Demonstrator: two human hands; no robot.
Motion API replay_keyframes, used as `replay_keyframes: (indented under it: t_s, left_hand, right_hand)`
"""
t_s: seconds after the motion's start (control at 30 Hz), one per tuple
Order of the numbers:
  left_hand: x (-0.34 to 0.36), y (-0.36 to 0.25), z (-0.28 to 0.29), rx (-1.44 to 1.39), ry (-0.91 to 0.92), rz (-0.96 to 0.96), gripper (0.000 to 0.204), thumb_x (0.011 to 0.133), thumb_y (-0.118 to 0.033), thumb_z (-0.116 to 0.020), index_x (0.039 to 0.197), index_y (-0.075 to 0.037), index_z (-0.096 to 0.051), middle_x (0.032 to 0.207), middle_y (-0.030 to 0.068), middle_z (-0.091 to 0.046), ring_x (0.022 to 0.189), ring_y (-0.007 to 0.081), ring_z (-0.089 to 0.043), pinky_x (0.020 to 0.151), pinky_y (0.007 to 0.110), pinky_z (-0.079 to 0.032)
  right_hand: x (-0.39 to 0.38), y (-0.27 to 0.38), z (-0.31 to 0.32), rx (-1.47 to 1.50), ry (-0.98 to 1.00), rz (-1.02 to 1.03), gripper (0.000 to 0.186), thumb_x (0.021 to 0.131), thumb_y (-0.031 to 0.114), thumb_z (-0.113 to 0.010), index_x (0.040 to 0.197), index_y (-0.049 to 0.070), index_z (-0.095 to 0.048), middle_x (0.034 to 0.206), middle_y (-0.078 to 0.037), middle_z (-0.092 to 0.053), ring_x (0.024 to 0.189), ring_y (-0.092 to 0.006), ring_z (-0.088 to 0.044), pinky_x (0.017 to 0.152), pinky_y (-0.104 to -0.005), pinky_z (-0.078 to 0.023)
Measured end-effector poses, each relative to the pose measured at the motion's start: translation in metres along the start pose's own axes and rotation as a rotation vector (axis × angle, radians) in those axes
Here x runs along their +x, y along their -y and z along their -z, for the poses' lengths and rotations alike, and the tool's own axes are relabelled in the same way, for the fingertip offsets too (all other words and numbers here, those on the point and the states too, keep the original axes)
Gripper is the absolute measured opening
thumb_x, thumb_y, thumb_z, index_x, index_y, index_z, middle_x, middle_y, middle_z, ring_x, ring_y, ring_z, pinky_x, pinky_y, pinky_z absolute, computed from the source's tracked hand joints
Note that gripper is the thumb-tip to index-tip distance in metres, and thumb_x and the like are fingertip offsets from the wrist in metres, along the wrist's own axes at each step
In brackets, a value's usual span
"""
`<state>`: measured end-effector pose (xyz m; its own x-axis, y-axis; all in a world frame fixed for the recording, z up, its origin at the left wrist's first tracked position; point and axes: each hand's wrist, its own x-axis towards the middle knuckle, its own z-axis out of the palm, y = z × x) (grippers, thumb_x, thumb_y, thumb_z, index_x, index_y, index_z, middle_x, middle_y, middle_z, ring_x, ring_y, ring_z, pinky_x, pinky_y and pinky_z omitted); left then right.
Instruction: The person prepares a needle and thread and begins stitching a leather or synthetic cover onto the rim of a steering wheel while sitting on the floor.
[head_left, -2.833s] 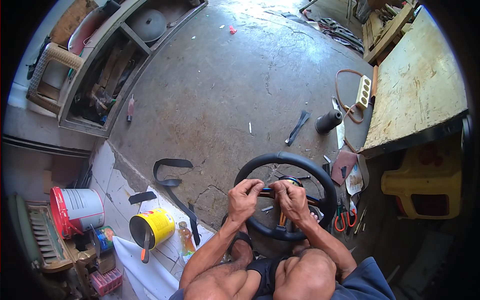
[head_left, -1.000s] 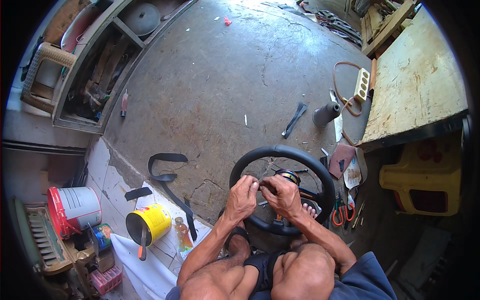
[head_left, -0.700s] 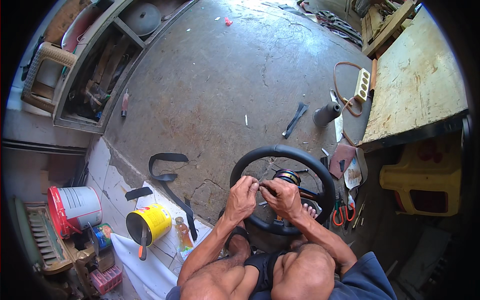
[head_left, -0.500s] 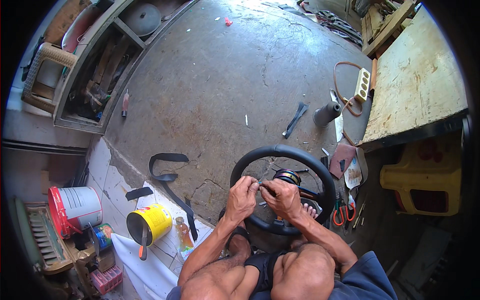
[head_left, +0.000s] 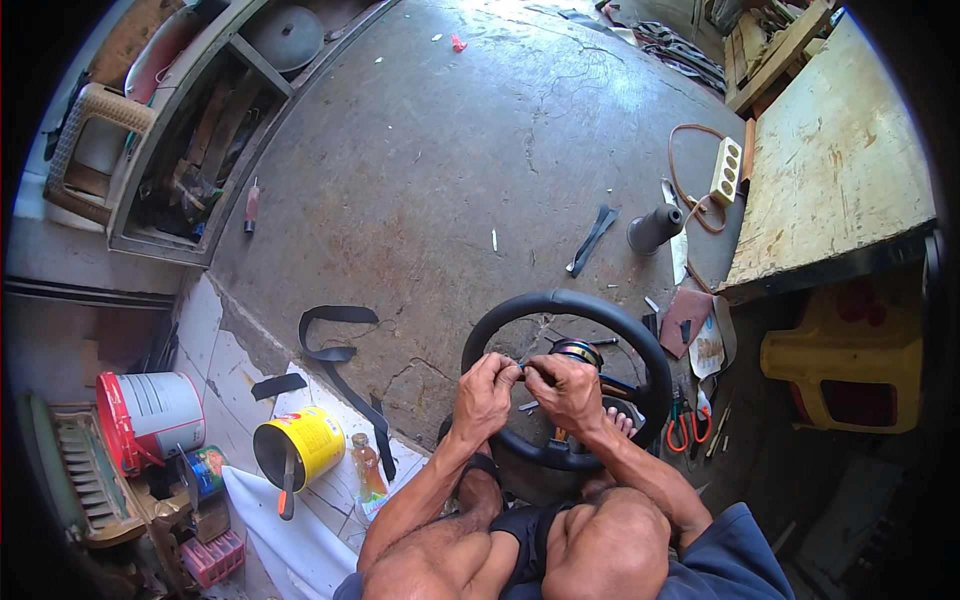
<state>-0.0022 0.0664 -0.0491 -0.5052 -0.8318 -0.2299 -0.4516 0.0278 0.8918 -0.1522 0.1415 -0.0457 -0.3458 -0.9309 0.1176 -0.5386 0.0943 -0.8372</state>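
Above the left side of a black steering wheel (head_left: 555, 302), the left hand (head_left: 483, 400) and right hand (head_left: 572, 395) meet almost fingertip to fingertip. In each grip, thumb and fingers are pinched closed on a tiny piece (head_left: 521, 369) between them, too small to name, with a bluish glint. The wheel lies in front of the person's knees; the left wrist overlaps its left rim, and the right hand covers part of the opening. Whether either hand touches the wheel cannot be told. Beyond the right hand shows the wheel's shiny, many-coloured hub (head_left: 577, 350), and the toes of a foot (head_left: 620, 421) show through the lower right of the opening.

Just beside the rim, on the right, are scissors with orange handles (head_left: 688, 430), and near them a reddish-brown sheet (head_left: 687, 320). Farther out on the floor (head_left: 400, 230), a dark grey bottle-shaped object (head_left: 656, 230) stands near a short black strip (head_left: 593, 240), with a white power strip (head_left: 726, 170) behind. To the left, a long black strap (head_left: 340, 314) curls on the floor; past it sit a glass bottle (head_left: 365, 462), a yellow can (head_left: 318, 440) lying tilted with an orange-ended tool (head_left: 287, 495) at its mouth, and a white bucket with a red rim (head_left: 165, 415).
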Motion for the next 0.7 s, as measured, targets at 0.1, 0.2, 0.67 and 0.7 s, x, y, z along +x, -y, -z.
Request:
replay_keyframes:
  t_s: [0.1,0.2,0.67,0.7]
  left_hand:
    - [0.0,0.01,-0.001,-0.063,-0.011,0.018,0.014,0.097,-0.012,-0.066,0.094,0.002,-0.064,0.087,0.0173,-0.067,0.08,0.0339,-0.068,0.07,0.041,-0.053]
    - [0.0,0.012,0.0,-0.063,-0.02,0.033,0.014,0.097,-0.012,-0.067,0.095,0.001,-0.065,0.086,0.0168,-0.067,0.077,0.0318,-0.067,0.068,0.04,-0.052]
    - [-0.001,0.019,-0.005,-0.91,0.114,0.282,0.02,0.1,-0.015,-0.07,0.111,0.001,-0.075,0.096,0.0031,-0.074,0.075,0.0117,-0.065,0.065,0.027,-0.054]
    - [-0.001,0.016,-0.006,-0.91,0.113,0.282,0.02,0.1,-0.015,-0.07,0.111,0.001,-0.075,0.096,0.0031,-0.074,0.075,0.0117,-0.065,0.065,0.027,-0.054]
  right_hand:
    - [0.002,-0.002,0.002,0.036,-0.03,-0.077,0.013,0.087,0.011,-0.072,0.094,0.0,-0.074,0.081,-0.017,-0.071,0.072,-0.0314,-0.071,0.066,-0.0392,-0.055]
    - [0.0,-0.004,0.003,0.045,-0.043,-0.14,0.014,0.088,0.012,-0.072,0.094,0.0,-0.074,0.08,-0.017,-0.071,0.071,-0.0304,-0.071,0.066,-0.0388,-0.055]
    - [-0.002,-0.01,0.003,-0.018,-0.036,-0.112,0.014,0.089,0.013,-0.071,0.094,0.0,-0.074,0.075,-0.015,-0.069,0.066,-0.0286,-0.068,0.063,-0.0391,-0.053]
    - [-0.003,-0.007,0.002,0.016,-0.017,-0.096,0.016,0.09,0.014,-0.071,0.094,-0.001,-0.073,0.074,-0.014,-0.069,0.066,-0.0229,-0.067,0.062,-0.0368,-0.052]
